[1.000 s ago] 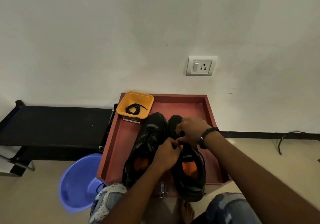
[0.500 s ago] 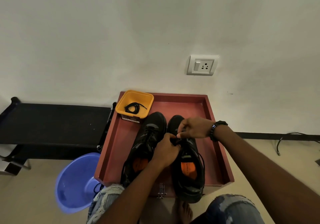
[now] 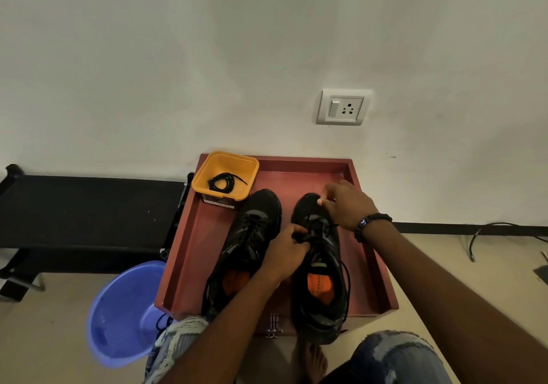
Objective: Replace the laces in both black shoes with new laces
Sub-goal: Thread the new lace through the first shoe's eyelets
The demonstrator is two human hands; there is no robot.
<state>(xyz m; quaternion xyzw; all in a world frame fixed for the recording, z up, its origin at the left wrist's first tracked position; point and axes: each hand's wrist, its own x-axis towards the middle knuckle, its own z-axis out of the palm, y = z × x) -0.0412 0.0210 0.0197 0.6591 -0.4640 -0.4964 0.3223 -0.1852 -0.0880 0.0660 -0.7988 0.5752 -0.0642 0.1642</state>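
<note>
Two black shoes with orange insoles stand side by side in a red tray (image 3: 195, 244). The left shoe (image 3: 246, 244) is laced. My left hand (image 3: 286, 253) grips the lacing area of the right shoe (image 3: 321, 288), fingers curled on its lace. My right hand (image 3: 345, 205) sits over that shoe's toe, its fingers pinching a thin black lace (image 3: 329, 226) that runs down toward the eyelets. A coiled black lace (image 3: 224, 182) lies in a yellow tub (image 3: 225, 161) at the tray's far left corner.
A blue plastic basin (image 3: 121, 312) sits on the floor left of the tray, with a black lace end at its rim. A black bench (image 3: 86, 208) runs along the wall at left. A wall socket (image 3: 344, 107) is above; a cable (image 3: 486, 229) lies on the floor at right.
My right hand has moved up and away from the left hand, toward the toe of the right shoe, drawing the lace out. The left hand stays on the lacing.
</note>
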